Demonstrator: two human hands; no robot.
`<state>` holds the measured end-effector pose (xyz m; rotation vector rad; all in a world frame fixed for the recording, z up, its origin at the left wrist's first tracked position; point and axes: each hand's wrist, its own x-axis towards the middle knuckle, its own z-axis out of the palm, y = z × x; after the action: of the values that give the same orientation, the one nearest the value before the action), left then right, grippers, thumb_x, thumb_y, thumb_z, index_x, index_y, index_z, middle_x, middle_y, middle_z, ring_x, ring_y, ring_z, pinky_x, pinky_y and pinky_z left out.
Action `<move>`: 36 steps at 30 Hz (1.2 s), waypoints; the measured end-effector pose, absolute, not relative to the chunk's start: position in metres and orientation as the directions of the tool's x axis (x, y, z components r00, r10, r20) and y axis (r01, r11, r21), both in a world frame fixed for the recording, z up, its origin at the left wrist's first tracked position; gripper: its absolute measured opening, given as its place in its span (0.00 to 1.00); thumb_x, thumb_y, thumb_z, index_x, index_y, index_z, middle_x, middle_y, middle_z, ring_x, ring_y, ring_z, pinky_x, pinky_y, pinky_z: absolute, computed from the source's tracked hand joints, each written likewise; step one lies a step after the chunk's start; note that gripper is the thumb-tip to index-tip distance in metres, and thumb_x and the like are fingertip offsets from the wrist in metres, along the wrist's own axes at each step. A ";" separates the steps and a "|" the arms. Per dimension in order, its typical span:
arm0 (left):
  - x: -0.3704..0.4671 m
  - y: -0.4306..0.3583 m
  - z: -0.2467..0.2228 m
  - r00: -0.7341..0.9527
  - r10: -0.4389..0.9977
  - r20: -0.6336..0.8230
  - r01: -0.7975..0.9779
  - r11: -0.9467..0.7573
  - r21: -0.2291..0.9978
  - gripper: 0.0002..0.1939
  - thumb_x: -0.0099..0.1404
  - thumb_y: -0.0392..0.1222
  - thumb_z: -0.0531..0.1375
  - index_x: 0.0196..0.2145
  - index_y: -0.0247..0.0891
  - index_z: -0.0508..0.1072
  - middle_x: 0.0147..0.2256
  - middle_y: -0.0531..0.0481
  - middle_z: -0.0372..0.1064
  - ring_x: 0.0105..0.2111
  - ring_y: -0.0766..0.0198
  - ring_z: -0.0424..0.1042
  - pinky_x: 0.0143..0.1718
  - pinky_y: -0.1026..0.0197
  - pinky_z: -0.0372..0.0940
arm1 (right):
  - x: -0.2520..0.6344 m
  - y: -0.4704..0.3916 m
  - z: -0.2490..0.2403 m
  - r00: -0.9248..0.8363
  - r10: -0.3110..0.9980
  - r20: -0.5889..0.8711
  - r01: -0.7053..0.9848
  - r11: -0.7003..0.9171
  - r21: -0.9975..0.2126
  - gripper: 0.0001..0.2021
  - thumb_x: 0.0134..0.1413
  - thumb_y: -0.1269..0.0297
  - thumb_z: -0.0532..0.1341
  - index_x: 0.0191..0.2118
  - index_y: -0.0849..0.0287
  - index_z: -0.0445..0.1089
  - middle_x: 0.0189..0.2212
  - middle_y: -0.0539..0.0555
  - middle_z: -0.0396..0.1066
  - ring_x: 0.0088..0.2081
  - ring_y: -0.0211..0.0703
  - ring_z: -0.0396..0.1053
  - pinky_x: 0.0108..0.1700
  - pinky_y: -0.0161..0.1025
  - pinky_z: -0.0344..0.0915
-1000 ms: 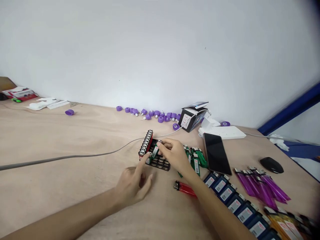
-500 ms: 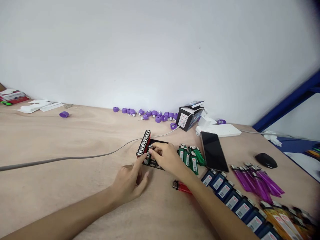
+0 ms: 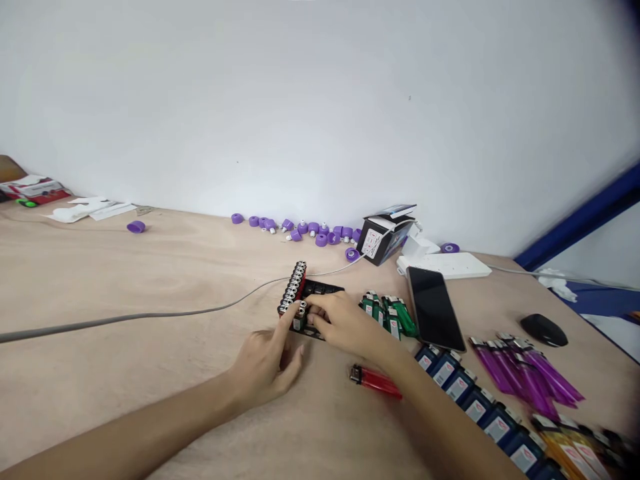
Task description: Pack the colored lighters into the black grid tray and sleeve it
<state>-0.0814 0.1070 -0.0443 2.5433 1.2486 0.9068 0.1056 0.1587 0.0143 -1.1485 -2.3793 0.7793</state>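
Observation:
A black tray (image 3: 324, 288) holds a row of upright red lighters (image 3: 294, 288) with metal tops along its left side. Beside that row, at the near end, green lighters (image 3: 299, 320) stand upright. My left hand (image 3: 267, 363) rests by the near left corner, index finger stretched out to the lighter tops and thumb spread apart. From the right, my right hand (image 3: 340, 320) reaches over the tray, its thumb and index finger closed at a green lighter; the fingers partly hide the grip. Loose green lighters (image 3: 393, 313) lie right of the tray, and a single red lighter (image 3: 377, 381) lies nearer.
Blue lighters (image 3: 460, 387) lie in a slanting row under my right forearm, with purple lighters (image 3: 530, 377) and orange ones (image 3: 563, 447) beyond. A phone (image 3: 435, 307), power strip (image 3: 450, 265), mouse (image 3: 544, 330) and black box (image 3: 385, 240) stand around. A grey cable (image 3: 150, 317) crosses the table.
My right fingers have come down slightly with the green lighter, which now sits lower beside the red row. The view has shifted a little, so everything appears farther right.

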 end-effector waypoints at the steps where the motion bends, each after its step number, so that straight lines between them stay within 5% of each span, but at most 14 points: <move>1: -0.081 0.107 -0.044 0.474 0.762 0.442 0.661 -0.639 0.394 0.34 0.69 0.38 0.49 0.68 0.34 0.38 0.19 0.61 0.65 0.16 0.66 0.64 0.21 0.66 0.57 | 0.109 0.159 0.018 -0.594 0.799 0.088 0.589 0.507 -0.629 0.10 0.55 0.77 0.56 0.33 0.59 0.72 0.25 0.50 0.73 0.28 0.40 0.68 0.30 0.35 0.56; 8: -0.082 0.109 -0.047 0.502 0.758 0.416 0.646 -0.649 0.402 0.35 0.69 0.38 0.48 0.68 0.36 0.36 0.20 0.60 0.67 0.17 0.65 0.66 0.22 0.65 0.57 | 0.173 0.157 0.080 -0.326 0.945 0.030 0.732 0.273 -0.624 0.16 0.59 0.65 0.58 0.53 0.55 0.70 0.36 0.53 0.79 0.37 0.46 0.74 0.39 0.39 0.66; 12: -0.081 0.109 -0.045 0.491 0.757 0.431 0.656 -0.647 0.389 0.35 0.68 0.38 0.48 0.68 0.36 0.35 0.19 0.62 0.66 0.16 0.64 0.66 0.21 0.65 0.56 | 0.217 0.150 0.094 -0.157 0.988 0.001 0.860 0.137 -0.491 0.15 0.58 0.60 0.57 0.50 0.54 0.70 0.31 0.52 0.78 0.33 0.47 0.73 0.34 0.40 0.64; 17: -0.079 0.107 -0.043 0.496 0.731 0.468 0.642 -0.672 0.370 0.36 0.68 0.37 0.49 0.68 0.34 0.35 0.19 0.61 0.65 0.15 0.64 0.65 0.20 0.65 0.56 | 0.237 0.156 0.074 -0.117 0.953 -0.281 0.966 0.044 -0.254 0.10 0.58 0.62 0.58 0.43 0.59 0.71 0.32 0.56 0.77 0.33 0.48 0.73 0.32 0.38 0.62; 22: -0.080 0.104 -0.046 0.534 0.636 0.557 0.555 -0.761 0.336 0.33 0.68 0.35 0.49 0.67 0.33 0.41 0.20 0.60 0.65 0.16 0.65 0.64 0.21 0.65 0.59 | 0.222 0.164 0.052 -0.003 0.935 -0.356 0.998 -0.017 -0.055 0.32 0.48 0.57 0.67 0.59 0.61 0.61 0.47 0.67 0.72 0.47 0.63 0.71 0.38 0.44 0.63; 26: -0.080 0.104 -0.046 0.551 0.596 0.583 0.511 -0.794 0.328 0.30 0.68 0.35 0.50 0.65 0.32 0.45 0.19 0.60 0.64 0.16 0.66 0.63 0.20 0.65 0.58 | 0.211 0.167 0.040 0.000 0.926 -0.377 0.999 -0.015 -0.037 0.36 0.44 0.58 0.70 0.59 0.61 0.61 0.53 0.70 0.69 0.53 0.66 0.68 0.44 0.47 0.63; 36: -0.080 0.103 -0.042 0.599 0.546 0.586 0.467 -0.833 0.298 0.17 0.68 0.33 0.50 0.54 0.33 0.57 0.19 0.59 0.61 0.16 0.66 0.61 0.21 0.64 0.58 | 0.207 0.172 0.030 -0.060 0.910 -0.411 0.989 -0.002 -0.147 0.31 0.45 0.64 0.64 0.58 0.65 0.61 0.43 0.67 0.73 0.41 0.56 0.73 0.35 0.39 0.63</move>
<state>-0.0799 0.1033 -0.0420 2.7068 0.8604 1.0505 0.2067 0.1724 0.0300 -2.2771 -2.3477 0.6750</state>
